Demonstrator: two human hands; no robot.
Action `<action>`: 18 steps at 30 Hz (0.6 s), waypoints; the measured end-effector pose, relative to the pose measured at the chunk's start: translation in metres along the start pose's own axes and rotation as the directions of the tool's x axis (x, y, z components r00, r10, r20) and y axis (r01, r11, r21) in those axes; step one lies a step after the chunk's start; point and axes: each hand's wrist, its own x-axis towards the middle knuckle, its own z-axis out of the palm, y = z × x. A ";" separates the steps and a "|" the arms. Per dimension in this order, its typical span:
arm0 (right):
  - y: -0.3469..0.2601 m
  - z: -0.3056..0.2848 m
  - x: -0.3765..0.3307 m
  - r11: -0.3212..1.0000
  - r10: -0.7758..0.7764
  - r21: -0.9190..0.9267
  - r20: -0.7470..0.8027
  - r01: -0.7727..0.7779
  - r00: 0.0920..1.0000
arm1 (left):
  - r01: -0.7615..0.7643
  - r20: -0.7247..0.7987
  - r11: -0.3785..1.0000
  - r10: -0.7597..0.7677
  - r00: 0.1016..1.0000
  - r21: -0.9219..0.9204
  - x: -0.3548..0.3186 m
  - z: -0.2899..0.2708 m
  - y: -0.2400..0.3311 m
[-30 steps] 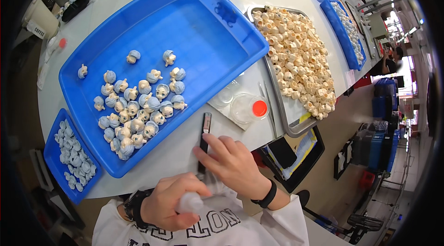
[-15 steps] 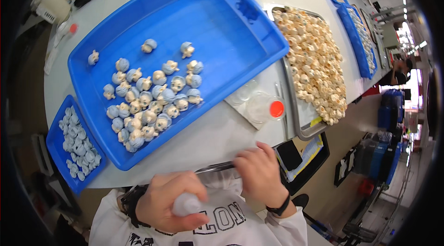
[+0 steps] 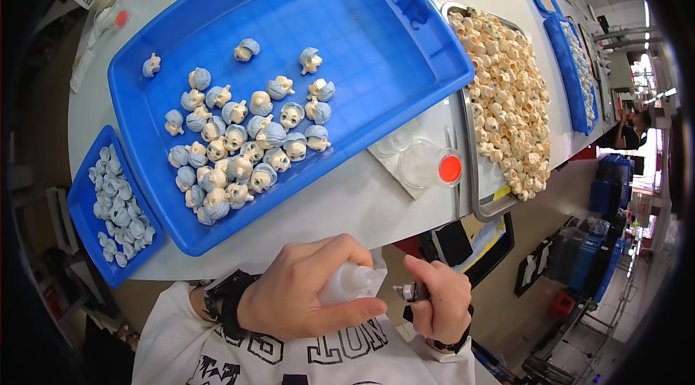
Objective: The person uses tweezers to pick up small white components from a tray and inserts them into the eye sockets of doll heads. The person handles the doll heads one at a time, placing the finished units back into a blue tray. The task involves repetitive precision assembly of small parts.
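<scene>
Both hands pulled off the table, left hand [image 3: 304, 298] gripping a bottle [image 3: 351, 284].

A large blue plastic tray [image 3: 405, 30] holds small doll heads with pale blue hair [image 3: 246, 139]. Left of it sits a smaller blue tray of hair pieces [image 3: 116, 204]; right, a metal tray of beige parts [image 3: 507, 95].
</scene>
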 end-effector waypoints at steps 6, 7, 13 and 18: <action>-0.006 -0.004 0.008 0.969 -0.065 -0.242 -0.038 0.054 0.997 | -0.001 -0.002 1.000 0.001 1.000 0.030 0.000 0.001 -0.002; -0.006 -0.007 0.009 0.962 -0.081 -0.266 -0.035 0.068 0.996 | -0.004 -0.010 0.999 0.004 1.000 0.043 0.001 0.002 -0.002; -0.010 -0.021 0.012 0.900 -0.111 -0.423 0.007 0.103 0.994 | -0.045 -0.054 0.994 0.051 0.997 0.100 0.002 0.006 -0.008; -0.019 -0.029 0.018 0.907 -0.039 -0.414 0.092 0.074 0.995 | -0.033 -0.048 0.993 0.038 0.998 0.110 0.003 0.004 -0.006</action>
